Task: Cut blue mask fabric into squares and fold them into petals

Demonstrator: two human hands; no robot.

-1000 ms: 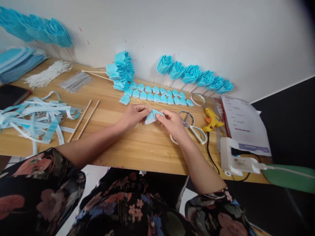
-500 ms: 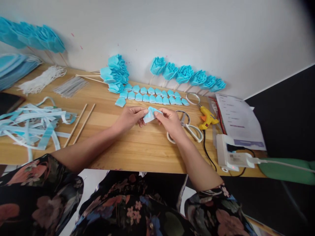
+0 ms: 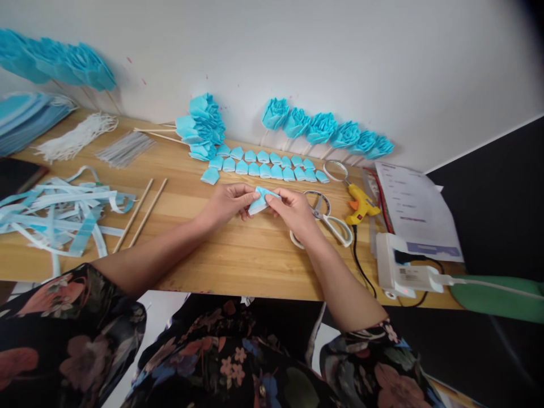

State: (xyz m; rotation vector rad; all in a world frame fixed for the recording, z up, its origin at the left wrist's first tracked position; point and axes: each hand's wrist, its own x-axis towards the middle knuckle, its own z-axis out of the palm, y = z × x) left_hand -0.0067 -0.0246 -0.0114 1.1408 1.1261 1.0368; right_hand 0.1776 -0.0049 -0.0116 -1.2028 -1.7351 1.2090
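Observation:
Between my hands, a little above the wooden table [image 3: 238, 260], is a small folded piece of light blue mask fabric [image 3: 262, 199]. My left hand [image 3: 233, 203] pinches its left edge between thumb and fingers. On the other side, my right hand [image 3: 294, 207] grips it with the thumb pressed on top. Just beyond my hands lie two rows of folded blue petals [image 3: 264, 170], with one more petal [image 3: 209, 175] at their near left end. White-handled scissors [image 3: 340, 229] rest beside my right hand, next to a roll of tape [image 3: 296, 240] partly hidden by my wrist.
Blue fabric flowers [image 3: 321, 128] on sticks lean along the wall. More flowers [image 3: 203, 127] lie behind the petals. At left are fabric strips [image 3: 80, 198], two wooden sticks [image 3: 147, 214], wires [image 3: 125, 148] and stacked masks [image 3: 34, 122]. A yellow glue gun [image 3: 361, 204] and power strip [image 3: 385, 263] are right.
The fabric piece is folded over further, its top now a slanted edge with less of the pale side showing. Both hands stay almost in place; the view has shifted slightly.

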